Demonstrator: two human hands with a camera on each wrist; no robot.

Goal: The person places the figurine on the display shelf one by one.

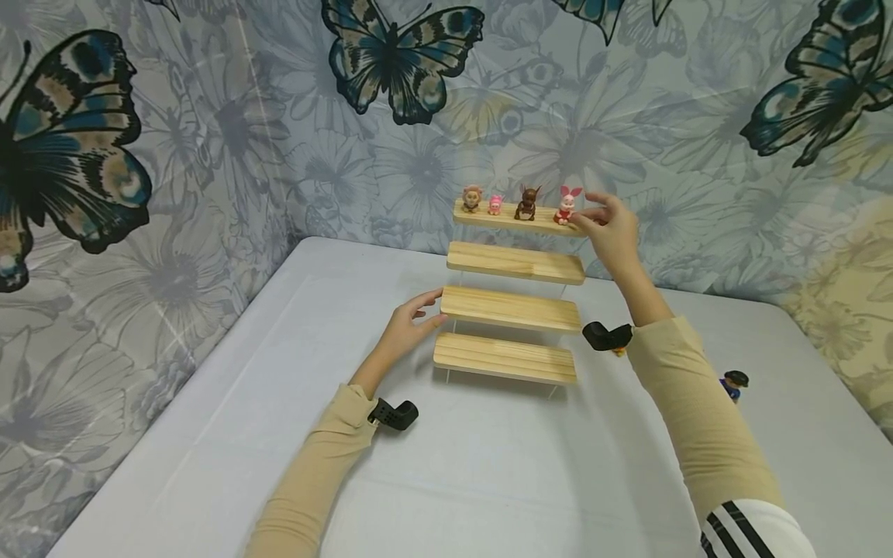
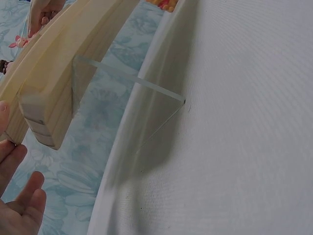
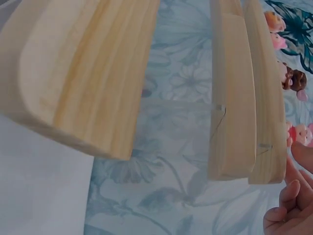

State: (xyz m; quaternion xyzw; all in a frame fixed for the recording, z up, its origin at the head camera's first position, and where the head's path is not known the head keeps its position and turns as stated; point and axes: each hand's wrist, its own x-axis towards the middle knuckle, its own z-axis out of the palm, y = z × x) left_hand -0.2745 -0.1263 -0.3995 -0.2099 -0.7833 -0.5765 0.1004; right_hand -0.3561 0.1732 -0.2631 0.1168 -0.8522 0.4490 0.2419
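On the top wooden shelf (image 1: 512,220) of a tiered rack stands a pink rabbit figurine (image 1: 566,206) in red. My right hand (image 1: 614,232) is at its right side, one fingertip touching it low down while another finger stays apart higher up. To the left on that shelf are a brown animal figurine (image 1: 526,204), a small pink figurine (image 1: 494,204) and a lion-like figurine (image 1: 472,198). My left hand (image 1: 407,328) grips the left end of the third shelf down (image 1: 512,308), thumb and fingers about its edge, as the left wrist view (image 2: 34,127) shows.
Beside the right sleeve a small figure with a dark cap (image 1: 734,383) is on the white-covered table (image 1: 474,473). A small orange thing (image 1: 618,352) is partly hidden by the right wrist camera (image 1: 605,336). Butterfly-printed cloth (image 1: 418,170) hangs behind the rack.
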